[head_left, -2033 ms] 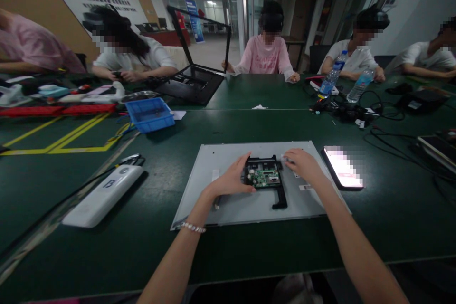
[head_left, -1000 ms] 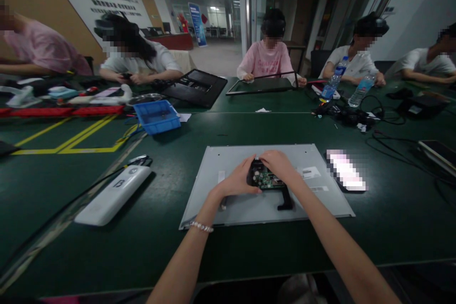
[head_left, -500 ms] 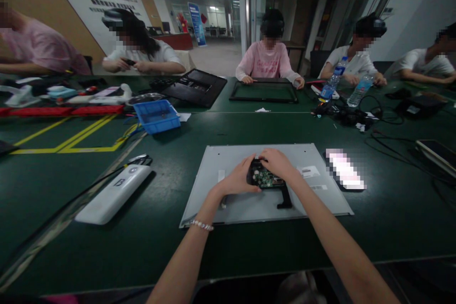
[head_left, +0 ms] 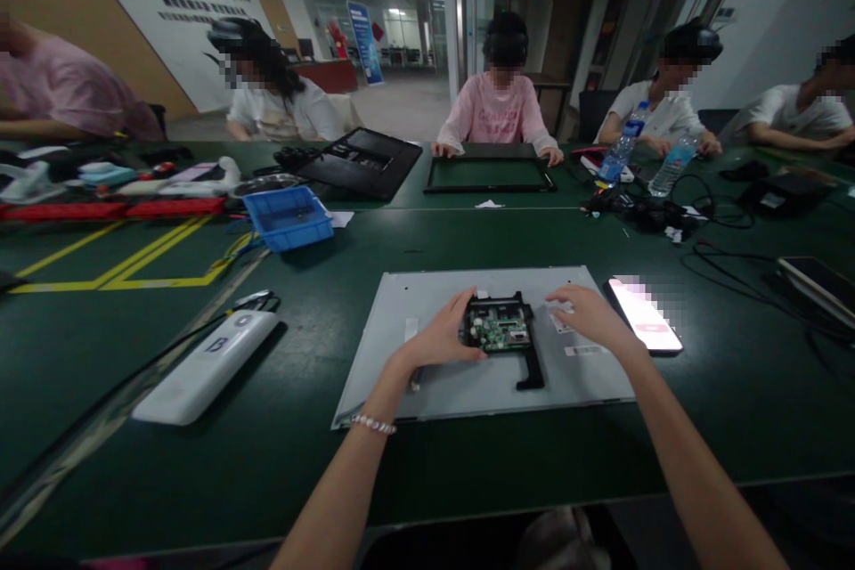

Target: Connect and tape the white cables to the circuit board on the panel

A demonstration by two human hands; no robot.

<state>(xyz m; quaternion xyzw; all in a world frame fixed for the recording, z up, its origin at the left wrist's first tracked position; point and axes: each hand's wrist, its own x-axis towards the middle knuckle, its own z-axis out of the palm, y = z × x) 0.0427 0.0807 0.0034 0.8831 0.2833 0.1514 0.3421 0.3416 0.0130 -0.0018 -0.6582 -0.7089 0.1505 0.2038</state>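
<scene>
A green circuit board (head_left: pixel 502 331) sits in a black plastic bracket (head_left: pixel 533 367) on the back of a silver display panel (head_left: pixel 460 396). My left hand (head_left: pixel 442 337) grips the bracket's left side, with fingers at its upper corner and the thumb along its lower edge. My right hand (head_left: pixel 594 316) is apart from the bracket, over the panel's right part. Its fingers are spread and hold nothing. White labels show below and beside that hand. One bracket arm points down towards the panel's near edge.
A lit phone (head_left: pixel 645 316) lies right of the panel, a white power bank (head_left: pixel 210 365) to the left. Beyond are a blue bin (head_left: pixel 287 218), a black monitor cover (head_left: pixel 361 162), bottles (head_left: pixel 622 147) and tangled cables (head_left: pixel 641 212). A person opposite holds a black frame (head_left: pixel 491 190).
My right hand has let go of the bracket's top and moved right, uncovering more of the board. My left hand stays at the left side. The person opposite has both hands lower on the frame.
</scene>
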